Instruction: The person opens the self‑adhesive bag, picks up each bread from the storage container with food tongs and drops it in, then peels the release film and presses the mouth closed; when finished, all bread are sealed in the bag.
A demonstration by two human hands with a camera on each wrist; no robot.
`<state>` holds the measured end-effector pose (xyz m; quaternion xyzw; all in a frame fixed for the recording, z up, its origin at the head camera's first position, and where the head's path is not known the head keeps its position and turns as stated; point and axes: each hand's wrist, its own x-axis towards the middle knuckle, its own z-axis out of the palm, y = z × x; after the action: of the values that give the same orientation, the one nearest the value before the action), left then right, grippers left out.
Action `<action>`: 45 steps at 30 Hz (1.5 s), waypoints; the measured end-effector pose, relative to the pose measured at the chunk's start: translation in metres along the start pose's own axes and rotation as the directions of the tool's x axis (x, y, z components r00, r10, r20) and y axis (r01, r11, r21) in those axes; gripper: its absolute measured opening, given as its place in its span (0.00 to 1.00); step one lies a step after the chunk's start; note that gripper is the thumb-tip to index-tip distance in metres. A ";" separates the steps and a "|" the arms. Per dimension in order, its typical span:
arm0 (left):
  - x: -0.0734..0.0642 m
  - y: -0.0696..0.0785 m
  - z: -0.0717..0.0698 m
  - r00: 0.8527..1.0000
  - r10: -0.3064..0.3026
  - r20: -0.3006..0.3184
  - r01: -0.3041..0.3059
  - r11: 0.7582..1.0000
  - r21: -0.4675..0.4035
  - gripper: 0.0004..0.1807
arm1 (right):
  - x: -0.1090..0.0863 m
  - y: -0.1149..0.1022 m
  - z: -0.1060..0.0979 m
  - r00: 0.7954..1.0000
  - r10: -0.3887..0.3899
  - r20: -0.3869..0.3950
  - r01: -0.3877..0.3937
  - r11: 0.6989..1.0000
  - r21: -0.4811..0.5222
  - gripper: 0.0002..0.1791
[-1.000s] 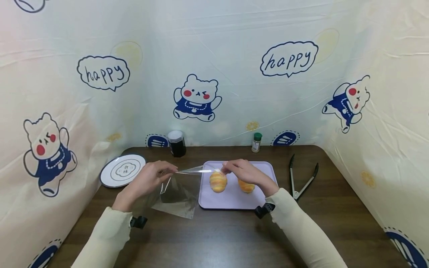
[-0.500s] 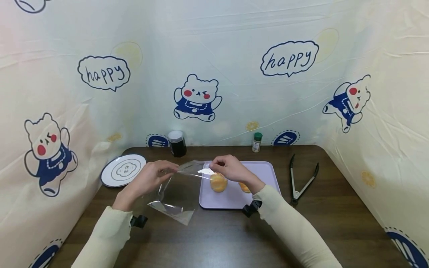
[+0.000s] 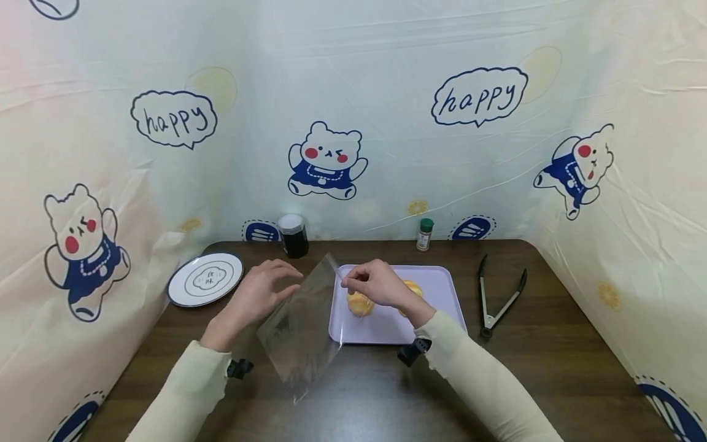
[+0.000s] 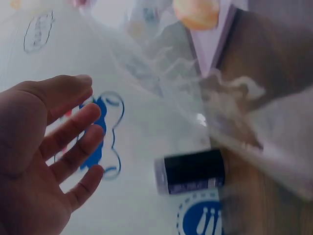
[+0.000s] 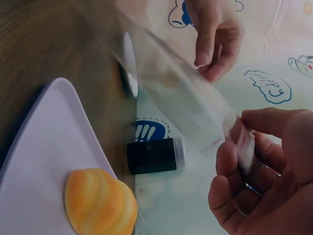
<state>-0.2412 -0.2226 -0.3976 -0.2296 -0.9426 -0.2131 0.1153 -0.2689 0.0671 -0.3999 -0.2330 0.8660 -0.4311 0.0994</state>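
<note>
A clear plastic bag (image 3: 304,328) hangs over the table between my hands, one corner pinched by the thumb and fingers of my right hand (image 3: 375,283). In the right wrist view the bag's edge passes between the right hand's (image 5: 274,171) thumb and fingertips. My left hand (image 3: 259,294) is beside the bag with parted fingers. The left wrist view shows that hand (image 4: 54,137) holding nothing, its fingers loosely bent. Behind the right hand, two bread rolls (image 3: 360,304) lie on a lilac tray (image 3: 381,334).
A white plate (image 3: 182,288) with a dark rim lies at the left. Toward the back stand a dark jar (image 3: 294,242) with a pale lid and a small green-capped shaker (image 3: 424,235). Black-tipped tongs (image 3: 488,319) lie spread at the right. A printed curtain (image 3: 386,153) surrounds the table.
My left hand has let go of the bag, which both hands held stretched before. The bag now hangs from the right hand, its lower end swung down toward the front.
</note>
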 end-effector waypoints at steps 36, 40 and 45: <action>0.011 0.057 0.049 0.998 0.017 -0.057 -0.023 0.994 -0.107 0.06 | -0.010 0.009 0.007 0.992 -0.123 -0.032 0.120 0.989 -0.092 0.09; 0.011 0.057 0.048 0.997 0.027 -0.066 -0.033 0.994 -0.101 0.03 | -0.010 0.011 0.006 0.993 -0.107 -0.040 0.103 0.990 -0.096 0.08; 0.010 0.056 0.047 0.999 0.018 -0.032 -0.022 0.990 -0.138 0.04 | -0.010 0.012 0.006 0.995 -0.099 -0.012 0.098 0.991 -0.095 0.08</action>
<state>-0.2281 -0.1524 -0.4164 -0.2434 -0.9213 -0.2802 0.1157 -0.2615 0.0745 -0.4129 -0.2763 0.8737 -0.3960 0.0597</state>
